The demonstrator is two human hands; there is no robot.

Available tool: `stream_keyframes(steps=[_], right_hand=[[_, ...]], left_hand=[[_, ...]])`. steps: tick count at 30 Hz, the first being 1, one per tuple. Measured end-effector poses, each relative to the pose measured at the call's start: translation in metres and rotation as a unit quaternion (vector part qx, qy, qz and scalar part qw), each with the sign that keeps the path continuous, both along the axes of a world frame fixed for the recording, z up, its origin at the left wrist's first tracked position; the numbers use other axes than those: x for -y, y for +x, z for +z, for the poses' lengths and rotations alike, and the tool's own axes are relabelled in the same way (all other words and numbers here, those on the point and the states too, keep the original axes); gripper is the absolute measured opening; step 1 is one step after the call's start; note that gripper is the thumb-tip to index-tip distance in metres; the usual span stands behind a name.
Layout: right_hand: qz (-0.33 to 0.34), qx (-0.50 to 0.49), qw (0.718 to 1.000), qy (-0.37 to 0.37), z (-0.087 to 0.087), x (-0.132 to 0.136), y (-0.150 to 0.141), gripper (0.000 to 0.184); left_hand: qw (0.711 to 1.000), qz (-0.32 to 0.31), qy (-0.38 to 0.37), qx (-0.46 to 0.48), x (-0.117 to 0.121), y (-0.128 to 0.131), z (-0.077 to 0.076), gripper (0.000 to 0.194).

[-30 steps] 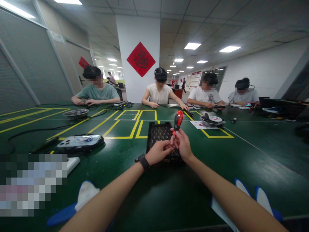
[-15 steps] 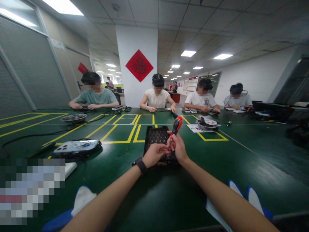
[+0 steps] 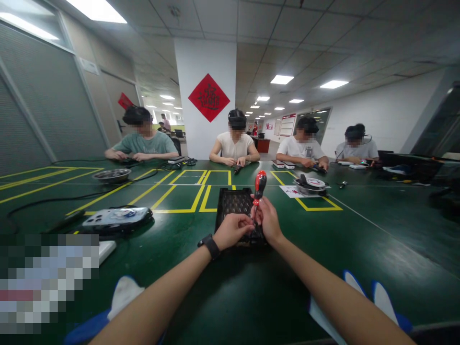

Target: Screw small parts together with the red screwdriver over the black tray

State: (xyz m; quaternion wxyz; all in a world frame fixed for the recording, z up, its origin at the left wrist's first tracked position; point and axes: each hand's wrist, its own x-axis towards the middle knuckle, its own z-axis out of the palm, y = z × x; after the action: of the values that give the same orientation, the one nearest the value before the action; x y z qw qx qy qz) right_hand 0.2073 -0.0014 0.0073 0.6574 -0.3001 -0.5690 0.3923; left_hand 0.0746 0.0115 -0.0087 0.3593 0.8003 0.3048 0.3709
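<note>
A screwdriver (image 3: 260, 184) with a red-and-black handle stands nearly upright over a black plastic tray-like case (image 3: 235, 197). My right hand (image 3: 269, 224) is closed round the screwdriver's lower part, just under the handle, with the handle rising above the fingers. Close beside it, my left hand (image 3: 233, 231) pinches thumb and fingers together at the screwdriver's lower end. What those fingertips hold is too small to tell. Both hands are over the near right part of the case, hiding much of it. Rows of small dark pockets or bumps show in its far part.
On the left lie a phone (image 3: 118, 218), a metal bowl (image 3: 111, 176) and black cables. Blue-and-white gloves (image 3: 124, 294) lie by my forearms. A white reel-like item (image 3: 312, 183) sits on paper at the right. Several people sit across the green table.
The screwdriver has turned more upright, its handle shifting slightly left. My hands stay over the case. The person opposite has brought both hands together over a dark object.
</note>
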Motion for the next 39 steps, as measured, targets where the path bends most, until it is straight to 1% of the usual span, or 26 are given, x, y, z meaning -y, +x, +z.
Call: stream_keyframes(steps=[3, 6, 11, 14, 16, 19, 22, 24, 25, 27, 30, 32, 34, 39], right_hand=[[0.022, 0.002, 1.0, -0.005, 0.0, 0.001, 0.001, 0.035], [0.02, 0.001, 1.0, -0.004, -0.001, 0.0, 0.001, 0.033], [-0.008, 0.001, 1.0, 0.014, -0.003, -0.001, 0.001, 0.025], [-0.008, 0.004, 1.0, 0.015, -0.003, -0.001, 0.0, 0.024], [-0.001, 0.002, 1.0, 0.014, -0.003, -0.001, 0.0, 0.023], [0.029, -0.004, 1.0, 0.001, -0.004, -0.002, 0.001, 0.026], [0.056, -0.003, 0.998, -0.015, -0.005, -0.002, 0.002, 0.032], [0.057, -0.001, 0.998, -0.02, -0.005, -0.002, 0.002, 0.033], [0.052, -0.001, 0.998, -0.02, -0.004, -0.001, 0.002, 0.033], [0.038, -0.002, 0.999, -0.015, -0.004, -0.001, 0.002, 0.031], [0.012, -0.005, 1.0, 0.002, -0.002, -0.001, 0.001, 0.028], [0.004, -0.004, 1.0, 0.006, -0.002, -0.001, 0.001, 0.028], [0.006, -0.004, 1.0, 0.003, -0.002, -0.002, 0.001, 0.029], [0.039, -0.008, 0.999, -0.014, -0.003, -0.001, 0.001, 0.034]], left_hand=[[1.0, -0.016, 0.011, 0.004, 0.003, 0.001, 0.004, 0.021], [1.0, -0.012, 0.017, 0.007, 0.004, 0.002, 0.005, 0.021], [1.0, 0.021, 0.018, 0.009, -0.002, 0.002, -0.003, 0.026], [1.0, 0.021, 0.016, 0.001, -0.004, 0.002, -0.006, 0.025], [1.0, 0.011, 0.02, -0.003, -0.003, 0.001, -0.004, 0.022], [0.999, -0.011, 0.041, -0.008, 0.001, 0.0, 0.0, 0.016], [0.998, -0.034, 0.054, -0.016, 0.003, 0.0, 0.003, 0.016], [0.998, -0.047, 0.044, -0.021, 0.002, 0.001, 0.002, 0.017], [0.998, -0.046, 0.036, -0.021, 0.002, 0.002, 0.0, 0.017], [0.999, -0.024, 0.025, -0.016, -0.001, 0.003, -0.003, 0.02], [1.0, 0.016, 0.024, -0.003, -0.003, 0.003, -0.007, 0.023], [0.999, 0.024, 0.026, 0.002, -0.004, 0.002, -0.007, 0.023], [1.0, 0.017, 0.023, 0.006, -0.004, 0.001, -0.005, 0.021], [0.998, -0.053, -0.007, 0.015, 0.0, 0.001, 0.0, 0.02]])
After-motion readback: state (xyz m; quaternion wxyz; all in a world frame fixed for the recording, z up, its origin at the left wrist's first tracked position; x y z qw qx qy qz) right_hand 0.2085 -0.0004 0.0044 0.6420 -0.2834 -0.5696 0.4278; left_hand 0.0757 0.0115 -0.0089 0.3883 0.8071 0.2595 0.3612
